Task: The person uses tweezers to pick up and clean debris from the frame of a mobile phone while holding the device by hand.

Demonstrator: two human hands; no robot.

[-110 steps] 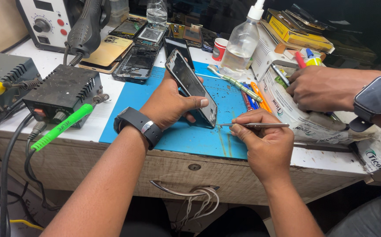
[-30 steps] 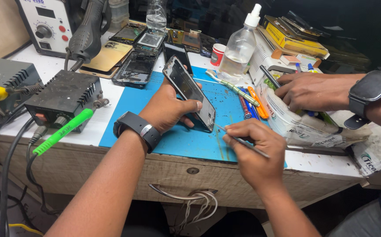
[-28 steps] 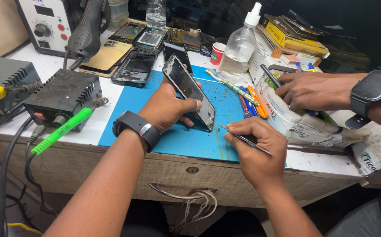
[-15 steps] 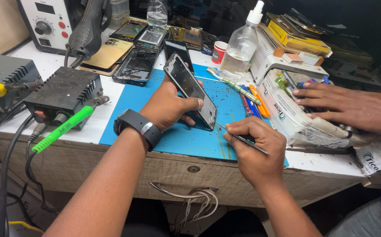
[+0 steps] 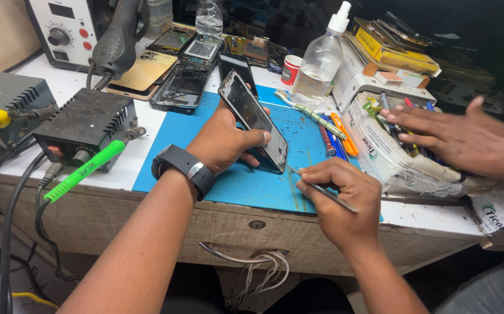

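Observation:
My left hand (image 5: 226, 142) grips a smartphone (image 5: 252, 119) with a dark glass face, tilted up on its lower edge over the blue work mat (image 5: 263, 186). A black watch sits on that wrist. My right hand (image 5: 339, 195) pinches thin metal tweezers (image 5: 322, 189); their tip touches the phone's lower right corner. Both hands are close together at the mat's front.
Another person's hand (image 5: 455, 136) rests on a white box of tools (image 5: 397, 157) at right. A clear squeeze bottle (image 5: 322, 58), several opened phones (image 5: 182, 87), a black power unit (image 5: 86, 125) with a green-handled iron (image 5: 83, 171) and a rework station (image 5: 69, 29) crowd the bench.
My right hand turned the tweezers from pointing right to angling their tip into the phone's lower corner. The other person's hand shifted right over the white box.

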